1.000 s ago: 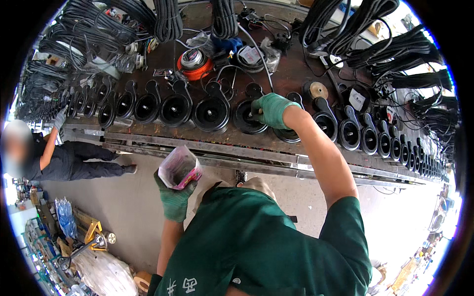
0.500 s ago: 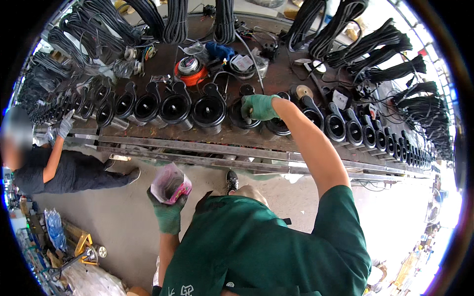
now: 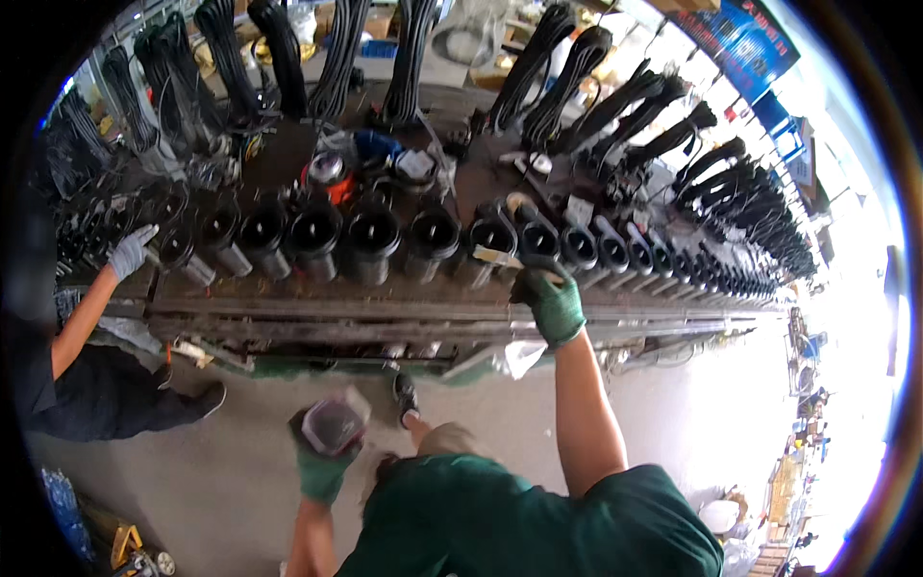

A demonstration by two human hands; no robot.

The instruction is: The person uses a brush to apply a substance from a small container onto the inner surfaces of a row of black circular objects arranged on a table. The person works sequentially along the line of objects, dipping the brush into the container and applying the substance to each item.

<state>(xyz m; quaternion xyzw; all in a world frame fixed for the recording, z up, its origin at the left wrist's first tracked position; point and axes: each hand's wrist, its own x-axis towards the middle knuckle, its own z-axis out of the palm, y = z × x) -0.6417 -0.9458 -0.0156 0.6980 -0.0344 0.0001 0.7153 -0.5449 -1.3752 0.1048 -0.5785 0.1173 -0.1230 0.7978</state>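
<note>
My left hand (image 3: 322,466), in a green glove, is closed around an open plastic bag (image 3: 336,423) with dark contents, held low in front of the table. My right hand (image 3: 550,303), gloved in green too, is at the table's front edge with its fingers closed. From its fingertips a pale flat strip (image 3: 496,257) reaches left across a black-rimmed metal cylinder (image 3: 478,272); blur hides what kind of thing the strip is. Left of that cylinder stands another one (image 3: 430,240), with a small light pin in its dark opening.
Similar cylinders (image 3: 372,236) line the dark table (image 3: 385,306). Bundles of black cable (image 3: 409,62) stand along its back. Behind the row sits an orange-red round part (image 3: 338,188). At far left, a co-worker's grey-gloved hand (image 3: 129,255) touches the row.
My right hand has drawn back from a cylinder's opening toward the table's front edge; a pale strip now shows at its fingers. My left hand still holds the bag. The view has shifted.
</note>
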